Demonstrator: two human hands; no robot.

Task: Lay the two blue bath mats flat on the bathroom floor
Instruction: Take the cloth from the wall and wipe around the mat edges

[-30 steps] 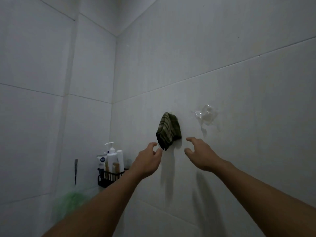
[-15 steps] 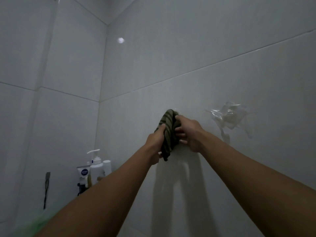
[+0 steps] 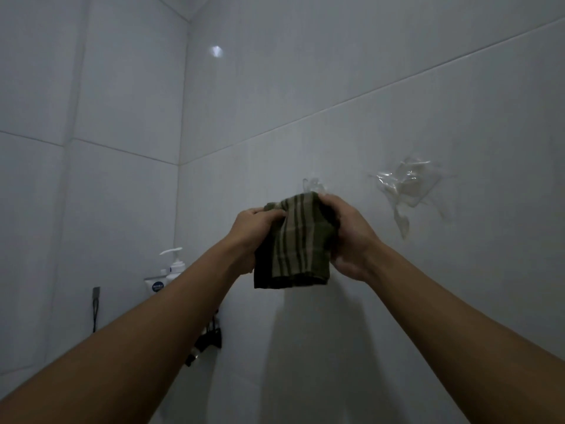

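Holding striped cloth (image 3: 293,243), bottles (image 3: 174,267) in rack (image 3: 211,335)

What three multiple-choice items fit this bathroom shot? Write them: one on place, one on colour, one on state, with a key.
1. Where is the pump bottle relative to the striped cloth?
A. Lower and to its left
B. Directly above it
C. To its right, beside the clear plastic hook

2. What colours is the cloth?
A. Plain blue
B. Dark green with pale stripes
C. Red and white

3. How is the cloth held?
A. It hangs untouched on the wall
B. One hand alone pinches it
C. Both hands grip it

Key:
1 A, the bottle stands near the wall corner, below and left of the cloth.
2 B, dark green bands alternate with lighter ones.
3 C, the left hand and right hand each curl round a side of it, in front of the tiled wall.
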